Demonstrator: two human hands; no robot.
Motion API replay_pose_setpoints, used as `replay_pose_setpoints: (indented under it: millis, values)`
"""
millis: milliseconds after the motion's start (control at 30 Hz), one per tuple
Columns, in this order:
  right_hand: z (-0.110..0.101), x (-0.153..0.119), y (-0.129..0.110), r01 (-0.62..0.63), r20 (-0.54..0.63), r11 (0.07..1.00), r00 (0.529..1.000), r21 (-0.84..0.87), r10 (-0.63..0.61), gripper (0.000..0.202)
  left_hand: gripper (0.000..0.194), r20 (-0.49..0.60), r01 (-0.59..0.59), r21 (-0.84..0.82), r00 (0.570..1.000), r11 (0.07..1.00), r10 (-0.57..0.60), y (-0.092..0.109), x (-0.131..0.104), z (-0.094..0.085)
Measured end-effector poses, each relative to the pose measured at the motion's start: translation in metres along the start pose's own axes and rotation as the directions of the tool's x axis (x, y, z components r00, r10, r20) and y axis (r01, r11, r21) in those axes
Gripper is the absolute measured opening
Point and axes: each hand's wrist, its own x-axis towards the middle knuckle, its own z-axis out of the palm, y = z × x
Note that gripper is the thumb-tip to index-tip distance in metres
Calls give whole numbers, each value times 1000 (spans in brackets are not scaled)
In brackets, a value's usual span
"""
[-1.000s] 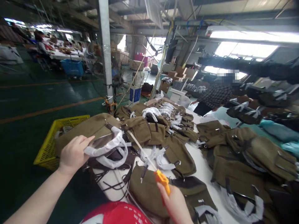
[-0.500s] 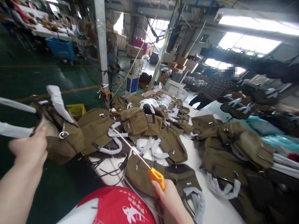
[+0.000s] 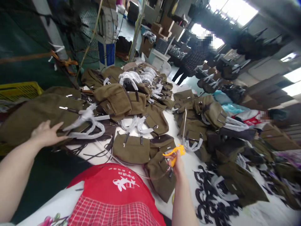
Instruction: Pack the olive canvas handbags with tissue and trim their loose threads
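My left hand [image 3: 48, 135] is open with its fingers spread, at the front edge of an olive fabric bag [image 3: 30, 113] at the table's left end. Beside its fingertips are bag handles wrapped in white film [image 3: 90, 130]. My right hand [image 3: 177, 161] is closed round an orange air blow gun [image 3: 179, 150], its long thin metal nozzle pointing up and away over the table. Below the blow gun lies an olive bag [image 3: 162, 177], and another olive bag [image 3: 131, 149] lies to its left.
More olive bags pile up at the table's back [image 3: 113, 102] and right. Black curved parts [image 3: 209, 194] lie at the right front. A yellow crate [image 3: 21, 91], a post [image 3: 53, 34] and a fan stand left. One person [image 3: 194, 59] stands behind; another in red [image 3: 251, 117] is at right.
My left hand has let go of the bag it held raised at the left, and its fingers are now spread. The blow gun has swung right, its nozzle now pointing away. The view has turned right.
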Motion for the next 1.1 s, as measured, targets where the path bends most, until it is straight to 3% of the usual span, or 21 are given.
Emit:
replay_pose_setpoints:
  millis: [100, 200, 333, 467, 600, 700, 800, 967, 1100]
  values:
    - [6, 7, 16, -4, -154, 991, 988, -133, -17, 69, 90, 72, 36, 82, 997, 996, -42, 11, 3, 26]
    - [26, 16, 16, 46, -233, 967, 967, -250, -106, 63, 86, 56, 73, 141, 995, 987, -81, 13, 5, 33]
    - [81, 38, 6, 100, -69, 947, 989, -306, -127, 42, 77, 44, 43, 203, 998, 978, -53, 19, 9, 28]
    - [142, 57, 3, -2, 27, 949, 1000, -316, 12, 32, 72, -63, -91, 204, 992, 975, 106, 43, 0, 28]
    - [174, 57, 7, -84, 84, 971, 991, -225, 105, 30, 69, -219, -315, 129, 916, 940, 337, 71, -21, 37]
    - [174, 46, 8, -64, 204, 997, 976, -48, 72, 29, 66, -204, -371, 32, 907, 928, 369, 85, -35, 44]
    - [157, 31, 6, -1, 279, 987, 959, 163, -46, 36, 64, -143, -375, -57, 920, 925, 365, 94, -42, 48]
    - [111, -3, -9, 122, 234, 918, 947, 378, -222, 49, 64, -135, -402, -187, 914, 896, 382, 118, -42, 39]
    - [77, -33, -27, 253, 168, 887, 926, 386, -337, 33, 66, -140, -447, -225, 894, 866, 425, 151, -38, 25]
